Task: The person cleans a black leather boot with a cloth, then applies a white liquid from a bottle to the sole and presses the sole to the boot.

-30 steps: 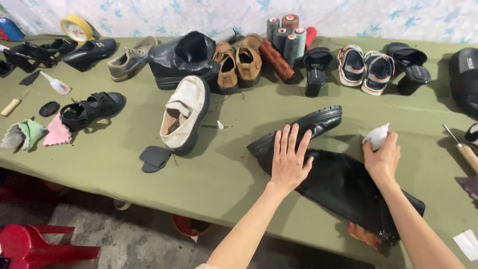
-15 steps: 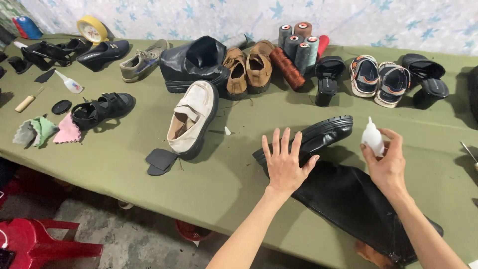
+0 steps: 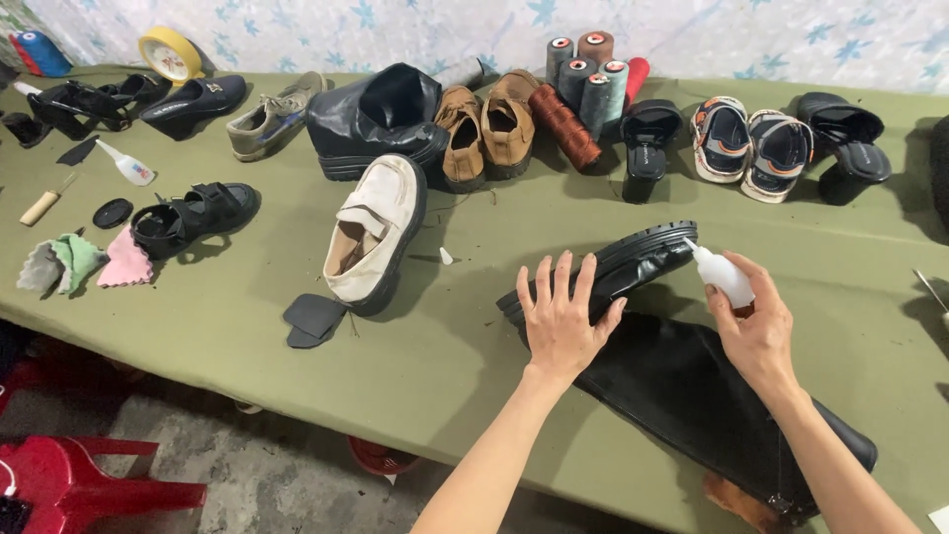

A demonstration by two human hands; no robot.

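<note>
A tall black boot (image 3: 682, 386) lies on its side on the green table (image 3: 445, 356), its chunky sole (image 3: 633, 259) facing away from me. My left hand (image 3: 561, 316) rests flat with spread fingers on the boot's heel end. My right hand (image 3: 756, 331) grips a small white squeeze bottle (image 3: 722, 274), whose nozzle touches the toe end of the sole.
A cream shoe (image 3: 374, 232) with a loose black insole (image 3: 314, 318) lies to the left. Farther back stand a black ankle boot (image 3: 381, 119), brown shoes (image 3: 489, 124), thread spools (image 3: 591, 84), sandals (image 3: 751, 148) and heels. Cloths (image 3: 79, 262) lie at far left. A red plastic chair (image 3: 89, 485) stands below.
My right hand has brought the white bottle down from above the boot to the toe end of the sole. My left hand has stayed flat on the boot.
</note>
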